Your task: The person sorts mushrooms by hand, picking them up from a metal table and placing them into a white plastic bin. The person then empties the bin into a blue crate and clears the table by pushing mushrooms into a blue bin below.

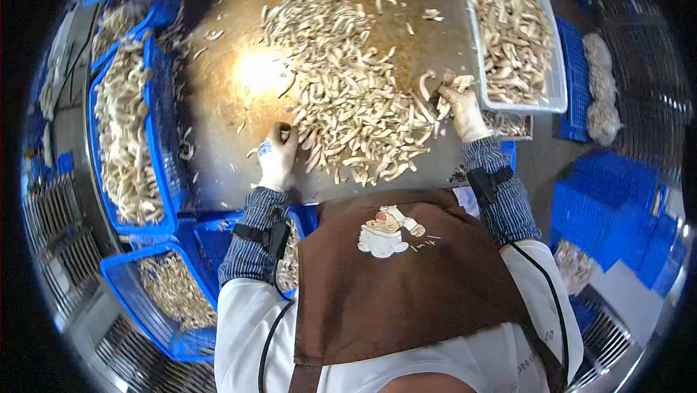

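Note:
A long heap of pale, sliced mushroom-like pieces lies down the middle of the metal table. At the heap's lower left edge is my left hand, in a white glove with dark fingertips; its fingers are curled together, and what they hold, if anything, is too small to name. My right hand, gloved the same way, is closed around several pale pieces at the heap's right side, just left of the white tub, which is full of similar pieces.
Blue crates of pale pieces line the table's left side. Another blue crate with smaller pieces stands at lower left. Stacked blue crates and pale bundles are at the right. Loose pieces lie scattered across the table.

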Available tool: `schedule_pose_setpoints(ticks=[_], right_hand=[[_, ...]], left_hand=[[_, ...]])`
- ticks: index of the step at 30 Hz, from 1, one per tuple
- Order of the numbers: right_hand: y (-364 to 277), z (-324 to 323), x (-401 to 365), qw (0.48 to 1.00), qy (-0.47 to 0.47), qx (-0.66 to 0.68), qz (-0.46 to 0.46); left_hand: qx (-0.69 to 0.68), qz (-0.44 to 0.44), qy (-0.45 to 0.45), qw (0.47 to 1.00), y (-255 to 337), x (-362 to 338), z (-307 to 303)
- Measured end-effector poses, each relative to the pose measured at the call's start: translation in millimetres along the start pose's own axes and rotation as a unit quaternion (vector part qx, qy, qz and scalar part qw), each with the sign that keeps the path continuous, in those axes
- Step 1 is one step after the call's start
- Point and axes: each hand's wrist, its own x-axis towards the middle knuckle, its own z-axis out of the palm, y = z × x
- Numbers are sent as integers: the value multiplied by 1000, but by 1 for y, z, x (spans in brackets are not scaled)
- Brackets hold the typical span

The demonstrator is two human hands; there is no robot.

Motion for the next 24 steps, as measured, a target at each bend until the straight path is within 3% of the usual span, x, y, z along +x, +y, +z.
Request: schedule_pose_setpoints(ticks=[2, 4, 5, 6, 8, 9, 10, 12, 13, 16, 18, 19, 20, 22, 24], right_hand=[[18, -23, -6, 998, 24, -42, 44], [37, -32, -17, 977, 81, -191, 56], [70, -37, -18, 981, 82, -177, 2], [46, -27, -40, 986, 4, -168, -21], [106, -21, -33, 985, 44, -152, -72], [80, -11, -48, 915, 101, -382, -84], [64, -7, -51, 901, 68, -413, -116], [67, -2, -36, 889, 92, -438, -92], [81, -3, -25, 870, 117, -457, -146], [47, 13, -5, 820, 4, -570, -40], [38, 20, 2, 768, -37, -639, -22], [43, 19, 3, 767, -21, -640, -48], [47, 18, -1, 765, -7, -640, -71], [56, 5, -21, 799, 31, -580, -155], [48, -3, -36, 884, 51, -449, -117]], left_hand=[[-15, 45, 23, 999, 12, 10, 5], [14, 217, 104, 970, 26, 18, 17], [-6, 125, 46, 991, 22, 26, 20], [-12, 101, 34, 994, 25, 34, 17], [124, 77, 8, 989, 26, 40, 4], [192, 95, -26, 977, 15, 43, -1], [202, 76, -68, 974, 7, 42, -2], [243, 103, -61, 963, -19, 43, 5], [240, 98, -83, 962, -19, 44, 4], [211, 91, -138, 963, -8, 51, -5], [111, 54, -103, 987, -13, 61, -5], [-15, 26, -107, 994, -14, 65, -6], [-48, 27, -102, 993, 31, 54, -20], [-202, 15, -133, 970, 18, 71, -17], [-156, 1, -196, 968, 42, 75, -28]])
